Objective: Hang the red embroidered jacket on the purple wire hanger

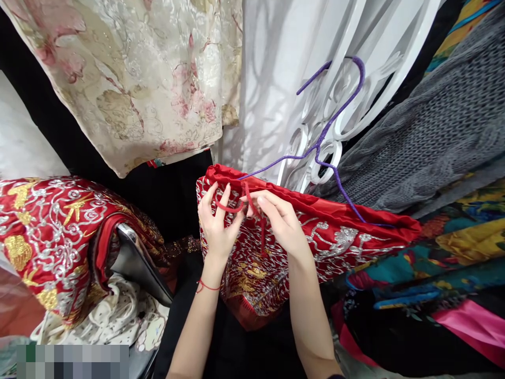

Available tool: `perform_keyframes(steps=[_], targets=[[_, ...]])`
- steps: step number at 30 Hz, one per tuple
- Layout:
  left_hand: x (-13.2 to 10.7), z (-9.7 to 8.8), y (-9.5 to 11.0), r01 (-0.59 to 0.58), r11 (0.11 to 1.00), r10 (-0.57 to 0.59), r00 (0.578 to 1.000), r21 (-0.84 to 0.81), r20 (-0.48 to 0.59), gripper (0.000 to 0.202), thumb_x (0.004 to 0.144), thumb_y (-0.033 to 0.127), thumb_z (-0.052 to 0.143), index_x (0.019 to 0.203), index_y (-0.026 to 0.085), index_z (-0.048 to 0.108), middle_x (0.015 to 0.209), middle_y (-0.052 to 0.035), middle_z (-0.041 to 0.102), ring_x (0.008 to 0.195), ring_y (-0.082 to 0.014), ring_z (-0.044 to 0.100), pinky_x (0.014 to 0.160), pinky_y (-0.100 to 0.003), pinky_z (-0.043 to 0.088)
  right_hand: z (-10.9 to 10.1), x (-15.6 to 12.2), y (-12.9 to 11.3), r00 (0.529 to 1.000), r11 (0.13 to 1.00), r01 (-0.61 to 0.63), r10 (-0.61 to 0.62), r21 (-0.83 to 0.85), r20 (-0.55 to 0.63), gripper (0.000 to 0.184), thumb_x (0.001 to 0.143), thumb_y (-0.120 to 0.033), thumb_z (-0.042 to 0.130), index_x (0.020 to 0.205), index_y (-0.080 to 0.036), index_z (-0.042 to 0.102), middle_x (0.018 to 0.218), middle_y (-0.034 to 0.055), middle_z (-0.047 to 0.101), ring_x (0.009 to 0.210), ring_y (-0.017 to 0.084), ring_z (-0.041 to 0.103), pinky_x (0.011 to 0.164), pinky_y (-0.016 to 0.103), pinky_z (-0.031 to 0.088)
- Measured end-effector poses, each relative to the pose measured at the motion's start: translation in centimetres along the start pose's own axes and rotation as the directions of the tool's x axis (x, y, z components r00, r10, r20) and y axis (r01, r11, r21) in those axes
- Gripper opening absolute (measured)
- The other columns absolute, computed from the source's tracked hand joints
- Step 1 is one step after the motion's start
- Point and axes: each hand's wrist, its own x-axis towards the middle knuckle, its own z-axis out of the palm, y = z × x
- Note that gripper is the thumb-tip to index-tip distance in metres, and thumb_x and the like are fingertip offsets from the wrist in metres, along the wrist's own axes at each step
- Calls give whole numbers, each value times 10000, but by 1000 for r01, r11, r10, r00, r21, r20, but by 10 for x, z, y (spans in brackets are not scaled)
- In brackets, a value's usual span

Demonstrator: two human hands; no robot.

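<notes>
A red garment (331,231) with silver and gold embroidery hangs in front of me, its waistband gathered along the top. Inside that waistband sits a purple hanger (321,142), hook pointing up and left. A red drawstring (263,237) comes out of the band, with a loop of it between my hands. My left hand (216,221) has its thumb and fingers around the loop, index and middle fingers spread. Pinched at the thumb and fingertips, the cord also runs into my right hand (278,216). A thin red string bracelet (207,286) circles my left wrist.
A second red embroidered cloth (51,237) drapes over a chair at left, above white dotted fabric (118,310). Cream floral cloth (150,79) hangs overhead. A white scrolled metal rack (335,105), a grey knit (426,116) and colourful fabrics (469,242) stand at right.
</notes>
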Motion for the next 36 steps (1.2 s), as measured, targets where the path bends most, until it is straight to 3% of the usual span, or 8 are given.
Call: perform_keyframes(steps=[8,12,16,19,22,28,33,36], targets=[[9,7,15,63,975,-71,997,-215,-31,233,914,313,634,1098,171,620,1027,-89,666,998,-206,639,916,-377,520,13,10,0,987,998,-30,37,46,-157,277,974,-439,518,857,-210,622,635,-43,483,611,107,492,613,243,452],[13,7,16,152,926,-145,988,-346,44,204,994,293,514,1079,184,664,1028,-75,721,948,-176,678,871,-332,532,14,11,-1,988,996,-33,46,87,-145,302,946,-493,570,838,-212,595,611,-72,367,539,84,346,521,235,329],[17,4,15,281,860,-280,958,-426,65,226,982,349,551,1010,188,708,961,-50,737,861,-150,680,830,-293,529,14,10,-1,991,996,-23,34,86,-129,300,931,-480,597,808,-207,588,654,-47,491,603,92,460,594,236,417],[17,3,16,397,771,-433,900,-498,47,261,979,387,550,935,176,698,778,-11,686,679,-106,618,704,-240,504,16,10,1,986,995,0,17,100,-165,266,964,-444,549,828,-215,567,753,-9,614,713,115,582,696,259,496],[15,4,16,445,717,-503,863,-536,43,253,963,382,572,865,173,675,724,4,651,668,-98,602,694,-224,494,19,10,4,975,995,35,-13,97,-223,236,977,-420,516,850,-224,550,837,19,676,811,140,638,768,289,526],[16,4,8,441,699,-512,858,-563,38,196,923,358,625,927,181,709,961,-46,728,781,-119,644,734,-246,515,14,5,3,974,991,21,10,134,-227,234,954,-382,543,803,-212,594,748,-1,663,583,91,528,561,232,438],[26,2,3,428,700,-568,819,-572,-81,205,874,373,696,939,196,775,957,-48,751,905,-157,669,832,-275,521,-3,3,4,978,981,-129,102,-145,-182,209,888,-341,635,766,-181,691,602,-17,623,556,106,545,579,249,427],[29,-3,-2,411,635,-528,849,-654,22,181,818,390,763,826,213,799,849,-37,740,804,-142,652,770,-267,514,-13,4,3,988,950,-120,87,-289,-126,145,842,-302,696,793,-183,764,668,-1,699,596,134,604,610,266,454]])
